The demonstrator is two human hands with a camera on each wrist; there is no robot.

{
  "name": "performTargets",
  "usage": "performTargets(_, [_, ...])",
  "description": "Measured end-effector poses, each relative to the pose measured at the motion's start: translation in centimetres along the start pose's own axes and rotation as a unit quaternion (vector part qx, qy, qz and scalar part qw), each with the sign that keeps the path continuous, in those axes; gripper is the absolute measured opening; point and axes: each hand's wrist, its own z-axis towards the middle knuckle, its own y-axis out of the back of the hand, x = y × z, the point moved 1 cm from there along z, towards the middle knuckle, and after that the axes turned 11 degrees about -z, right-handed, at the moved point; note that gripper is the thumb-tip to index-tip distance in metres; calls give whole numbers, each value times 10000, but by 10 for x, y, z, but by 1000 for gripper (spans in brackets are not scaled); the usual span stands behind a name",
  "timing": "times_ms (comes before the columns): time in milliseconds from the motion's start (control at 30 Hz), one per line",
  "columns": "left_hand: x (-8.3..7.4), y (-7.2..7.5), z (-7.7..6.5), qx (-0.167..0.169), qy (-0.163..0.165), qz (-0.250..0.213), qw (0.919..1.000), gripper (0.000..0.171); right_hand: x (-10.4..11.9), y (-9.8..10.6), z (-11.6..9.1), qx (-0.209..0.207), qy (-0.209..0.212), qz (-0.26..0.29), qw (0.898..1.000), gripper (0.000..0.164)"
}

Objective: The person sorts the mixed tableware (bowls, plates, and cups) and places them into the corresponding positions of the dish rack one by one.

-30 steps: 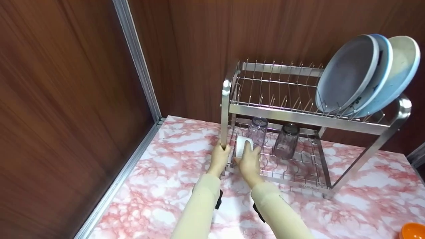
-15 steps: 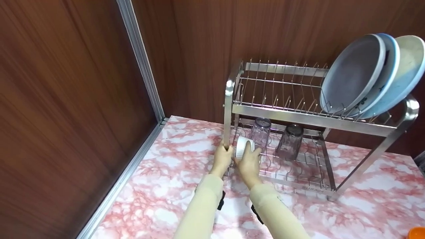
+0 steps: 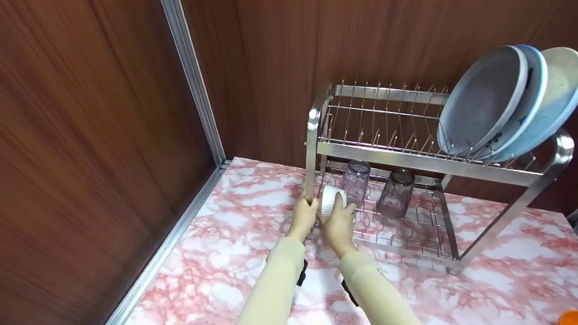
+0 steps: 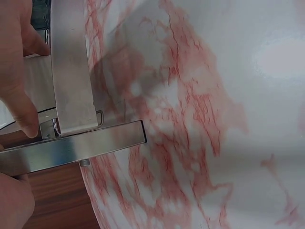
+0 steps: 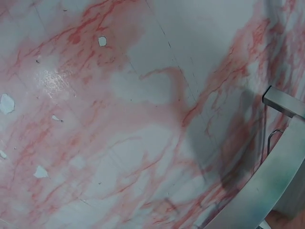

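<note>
In the head view, my left hand [image 3: 303, 220] grips the left front leg of a two-tier metal dish rack [image 3: 429, 164]. My right hand [image 3: 339, 229] holds a small white ribbed cup [image 3: 330, 201] at the left end of the lower tier, with fingers and thumb on its sides. The right hand covers part of the cup. Up close in the left wrist view, the white cup [image 4: 40, 81] lies behind the rack's lower frame [image 4: 74, 71]. The right wrist view shows mostly tabletop, with the rack's front rail [image 5: 267, 186] at the lower right.
Two upturned glasses stand on the lower tier, a purple-tinted glass [image 3: 356, 183] and a darker glass [image 3: 396, 194]. Plates [image 3: 485, 104] lean upright on the upper right. Brown panels [image 3: 271, 81] enclose the back and left. An orange object [image 3: 569, 318] shows at lower right.
The head view has shifted slightly, so the rack appears a little further right. The white cup has tilted slightly in my right hand. My left hand keeps its grip on the leg.
</note>
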Motion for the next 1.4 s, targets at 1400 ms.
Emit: performTargets(1400, [-1, -2, -5, 62, 222, -651, 9976, 12, -96, 50, -69, 211, 1112, 930, 9892, 54])
